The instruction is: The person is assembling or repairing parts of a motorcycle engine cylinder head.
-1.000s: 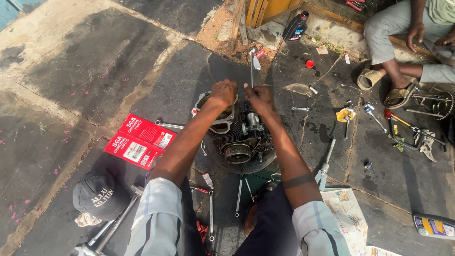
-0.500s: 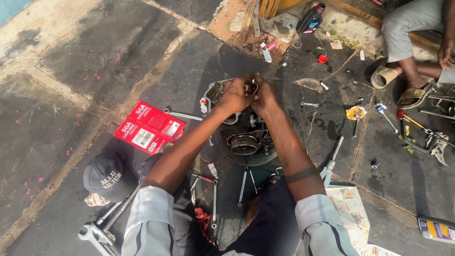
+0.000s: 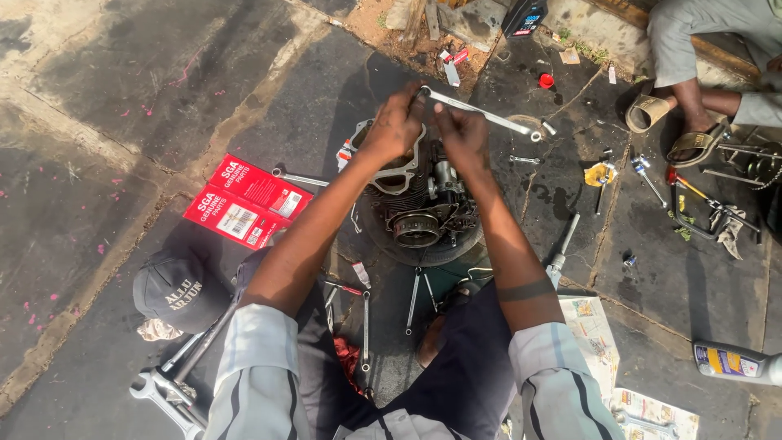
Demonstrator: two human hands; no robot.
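A small greasy engine [image 3: 423,213] rests on a black tyre on the dark ground in front of me. My left hand [image 3: 394,124] is closed at the near end of a long silver wrench [image 3: 482,113] above the engine's top. My right hand [image 3: 461,134] grips beside it, also on the wrench's near end. The wrench points away to the right. A pale gasket [image 3: 394,178] lies on the engine just below my left hand.
Two red parts boxes [image 3: 244,200] lie at left, a dark cap [image 3: 176,288] nearer me. Several spanners [image 3: 173,385] lie scattered by my knees. Another person's sandalled feet [image 3: 674,122] and tools are at the upper right. A grey bottle [image 3: 733,361] lies at right.
Both hands have risen off the engine and now hold the long wrench up over it. The view has shifted, bringing the engine and the boxes lower in the picture.
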